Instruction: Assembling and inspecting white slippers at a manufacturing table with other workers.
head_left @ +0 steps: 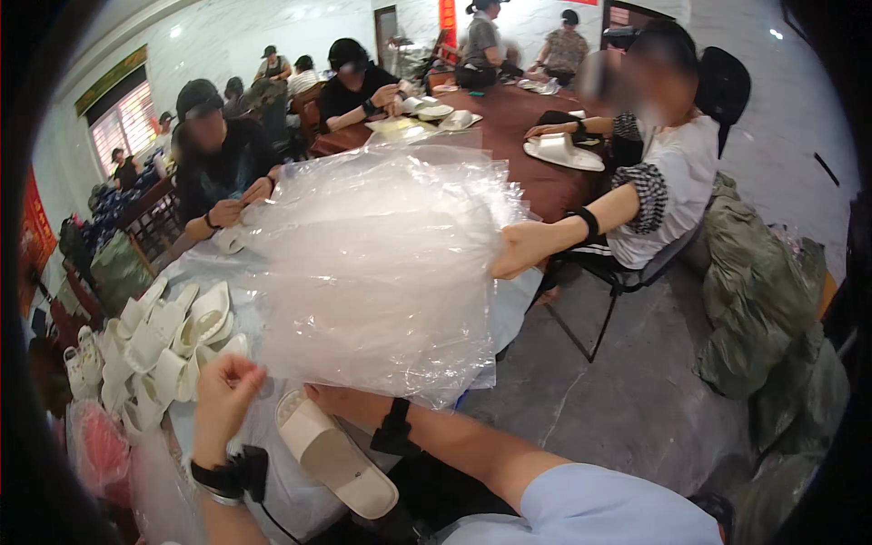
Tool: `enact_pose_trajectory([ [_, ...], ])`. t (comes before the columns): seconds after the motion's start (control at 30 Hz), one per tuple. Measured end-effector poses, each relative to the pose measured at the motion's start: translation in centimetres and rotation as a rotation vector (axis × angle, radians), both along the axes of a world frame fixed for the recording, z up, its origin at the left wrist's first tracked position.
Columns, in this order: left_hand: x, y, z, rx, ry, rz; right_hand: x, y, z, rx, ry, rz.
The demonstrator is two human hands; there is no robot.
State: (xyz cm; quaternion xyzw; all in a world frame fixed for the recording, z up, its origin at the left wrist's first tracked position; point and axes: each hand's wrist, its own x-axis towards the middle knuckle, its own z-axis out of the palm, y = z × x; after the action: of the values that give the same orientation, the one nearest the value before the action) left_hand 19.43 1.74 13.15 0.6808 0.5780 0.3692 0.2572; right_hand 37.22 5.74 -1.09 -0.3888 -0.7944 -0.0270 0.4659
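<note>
Here the person's left hand (224,392) pinches the lower edge of a big, crinkled clear plastic bag (377,272) lifted above the table, fingers closed on the film. The right hand (341,398) goes in beneath the bag, so I cannot tell how its fingers sit. A cream-white foam slipper (334,454) lies just below, beside a heap of white slippers (163,350). Opposite, a seated person's hand (520,250) holds the bag's far edge.

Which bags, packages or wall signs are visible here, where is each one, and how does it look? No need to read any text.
Clear plastic bags: big crumpled bundle, centre, held by left hand and a co-worker's hand.
Pink bag: lower left, beside the white slippers.
Red banner: left wall, tall.
Green sign: long strip above the window.
Red sign: top centre, narrow, upright.
</note>
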Motion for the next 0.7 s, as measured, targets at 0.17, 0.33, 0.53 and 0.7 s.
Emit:
enact_pose_trajectory([
  [0.17, 4.7, 2.8, 7.8, 0.062, 0.107, -0.219, 1.1, 1.3, -3.4, 0.029, 0.023, -0.064],
  [0.33, 10.0, 6.0, 12.6, 0.272, -0.017, -0.387, 1.8, 2.7, -1.8, 0.048, 0.063, -0.019],
  [0.53, 18.5, 14.0, 12.1, 0.452, -0.032, -0.455, 6.7, 5.8, -1.1, 0.079, 0.085, -0.09],
  [0.7, 20.2, 14.8, 9.9, 0.207, 0.014, -0.615, 10.2, 7.8, -0.1, 0.11, 0.11, -0.157],
])
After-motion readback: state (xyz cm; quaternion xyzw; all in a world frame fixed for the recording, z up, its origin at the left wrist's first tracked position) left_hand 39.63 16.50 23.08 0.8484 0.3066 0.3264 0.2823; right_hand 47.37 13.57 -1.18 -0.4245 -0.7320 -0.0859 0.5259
